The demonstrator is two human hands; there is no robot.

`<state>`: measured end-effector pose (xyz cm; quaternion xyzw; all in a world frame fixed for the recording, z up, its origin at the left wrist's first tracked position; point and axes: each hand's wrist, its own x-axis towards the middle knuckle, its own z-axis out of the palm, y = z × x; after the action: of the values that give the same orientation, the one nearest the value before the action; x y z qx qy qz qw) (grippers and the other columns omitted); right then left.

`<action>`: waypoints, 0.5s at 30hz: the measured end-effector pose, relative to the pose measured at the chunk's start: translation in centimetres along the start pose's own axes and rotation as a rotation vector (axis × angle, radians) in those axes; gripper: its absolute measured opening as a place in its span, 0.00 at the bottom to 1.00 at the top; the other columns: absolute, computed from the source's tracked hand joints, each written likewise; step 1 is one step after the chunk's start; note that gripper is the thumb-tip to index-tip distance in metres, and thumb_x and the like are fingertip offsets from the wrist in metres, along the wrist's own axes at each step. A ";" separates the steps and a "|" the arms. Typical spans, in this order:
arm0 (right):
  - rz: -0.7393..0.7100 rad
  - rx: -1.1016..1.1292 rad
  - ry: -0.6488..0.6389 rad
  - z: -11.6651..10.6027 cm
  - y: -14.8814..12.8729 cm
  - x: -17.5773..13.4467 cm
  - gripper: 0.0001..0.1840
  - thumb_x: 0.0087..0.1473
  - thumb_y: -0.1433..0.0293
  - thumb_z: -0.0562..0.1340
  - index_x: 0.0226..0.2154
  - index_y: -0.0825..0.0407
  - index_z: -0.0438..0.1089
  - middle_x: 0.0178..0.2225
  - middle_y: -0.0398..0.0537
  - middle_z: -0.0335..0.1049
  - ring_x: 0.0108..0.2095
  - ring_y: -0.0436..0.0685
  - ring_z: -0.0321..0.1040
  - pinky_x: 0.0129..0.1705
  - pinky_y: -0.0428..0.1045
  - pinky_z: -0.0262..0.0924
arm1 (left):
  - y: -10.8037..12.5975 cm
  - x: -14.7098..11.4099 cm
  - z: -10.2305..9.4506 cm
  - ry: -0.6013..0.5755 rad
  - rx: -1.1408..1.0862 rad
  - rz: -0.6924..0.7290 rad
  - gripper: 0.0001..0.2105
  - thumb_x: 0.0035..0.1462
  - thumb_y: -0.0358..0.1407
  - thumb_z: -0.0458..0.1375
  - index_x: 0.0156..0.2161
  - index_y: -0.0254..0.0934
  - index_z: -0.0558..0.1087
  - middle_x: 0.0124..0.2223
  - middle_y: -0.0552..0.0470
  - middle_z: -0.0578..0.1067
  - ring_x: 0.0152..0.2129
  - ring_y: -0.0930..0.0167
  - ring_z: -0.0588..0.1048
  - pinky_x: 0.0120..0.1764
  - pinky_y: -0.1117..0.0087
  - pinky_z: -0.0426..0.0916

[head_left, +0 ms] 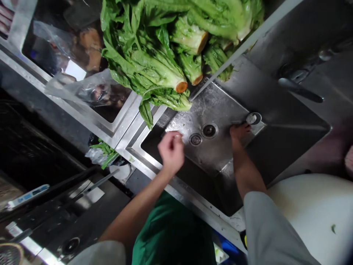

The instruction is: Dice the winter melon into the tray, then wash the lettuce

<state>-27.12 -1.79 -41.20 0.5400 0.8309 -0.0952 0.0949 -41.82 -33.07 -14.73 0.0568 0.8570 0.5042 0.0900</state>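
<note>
My left hand (171, 152) is above the near left part of the steel sink (193, 162). Its fingers are curled in against the thumb, and anything between them is hidden. Deeper in the basin, my right hand (239, 132) reaches down to the far right corner. Its dim fingers lie right beside a round metal fitting (254, 118); whether they grip anything is unclear. Two round drain openings, a larger one (209, 130) and a smaller one (195, 139), show in the sink floor between my hands.
Leafy green heads with cut stems (165, 70) are piled beyond the sink's far left edge. A pale bar (242, 48) crosses diagonally. A second basin (116, 114) at left holds plastic bags. A faucet lever (300, 91) is at right, above a white round surface (311, 213).
</note>
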 end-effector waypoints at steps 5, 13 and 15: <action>0.136 0.092 0.067 -0.1 1.0 0.5 0.31 0.56 0.68 0.59 0.59 0.67 0.61 0.58 0.82 0.60 0.58 0.75 0.57 0.62 0.64 0.53 | -2.5 2.3 18.5 -0.569 -0.007 -0.136 0.06 0.65 0.39 0.60 0.38 0.42 0.79 0.46 0.44 0.76 0.51 0.59 0.73 0.57 0.51 0.66; 0.099 0.168 0.055 1.6 -0.4 -2.7 0.34 0.53 0.69 0.59 0.62 0.59 0.61 0.64 0.73 0.56 0.63 0.75 0.55 0.61 0.71 0.55 | -9.9 6.5 17.0 -0.500 0.396 -0.128 0.15 0.66 0.32 0.55 0.56 0.40 0.73 0.63 0.41 0.69 0.65 0.52 0.62 0.64 0.42 0.59; 0.060 0.272 0.023 1.8 -2.3 -5.0 0.31 0.53 0.72 0.57 0.60 0.60 0.64 0.60 0.71 0.61 0.61 0.72 0.59 0.62 0.68 0.56 | -12.7 7.5 13.1 -0.377 0.567 -0.302 0.22 0.61 0.31 0.61 0.60 0.35 0.68 0.67 0.33 0.62 0.65 0.45 0.59 0.60 0.38 0.62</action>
<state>-27.12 -7.58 -41.50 0.5735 0.7948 -0.1978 0.0142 -46.44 -26.63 -32.81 0.0440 0.9297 0.2086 0.3004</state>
